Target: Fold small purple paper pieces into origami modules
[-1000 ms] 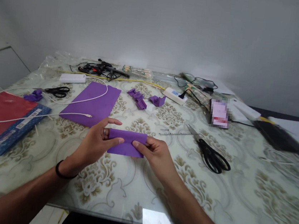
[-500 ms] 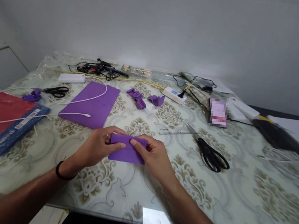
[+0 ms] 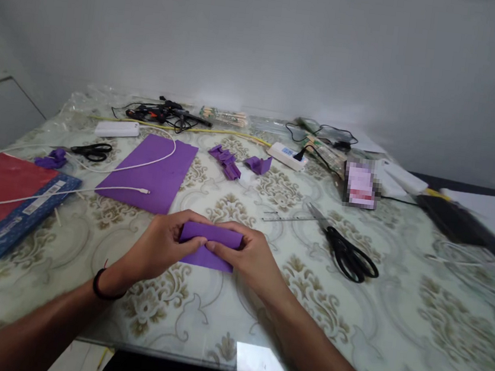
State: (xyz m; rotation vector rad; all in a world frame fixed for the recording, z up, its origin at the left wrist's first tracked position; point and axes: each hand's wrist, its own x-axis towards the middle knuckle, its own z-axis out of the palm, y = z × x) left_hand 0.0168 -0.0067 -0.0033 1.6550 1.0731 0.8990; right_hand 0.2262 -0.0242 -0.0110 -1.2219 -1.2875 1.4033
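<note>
Between my hands is a small piece of purple paper (image 3: 211,233), its upper part bent over along a crosswise line above the patterned table. My left hand (image 3: 161,241) pinches its left side, the thumb lying on the front and the fingers behind. On the right side my right hand (image 3: 252,253) grips it the same way, and the two thumb tips nearly meet at the middle. The fingers behind the paper are partly hidden. Beyond lie folded purple strips (image 3: 225,162), a smaller purple piece (image 3: 259,164) and a larger purple sheet (image 3: 150,174).
Black-handled scissors (image 3: 349,256) lie open at right, their blades by a clear ruler (image 3: 288,218). More scissors (image 3: 93,151) and a red-and-blue packet (image 3: 25,208) are at left, crossed by a white cable (image 3: 117,190). A power strip (image 3: 287,156) and phone (image 3: 361,185) sit farther back.
The upper part of the purple paper is bent over more. My right thumb has slid down and left, closer to my left thumb. Both hands stay in about the same place.
</note>
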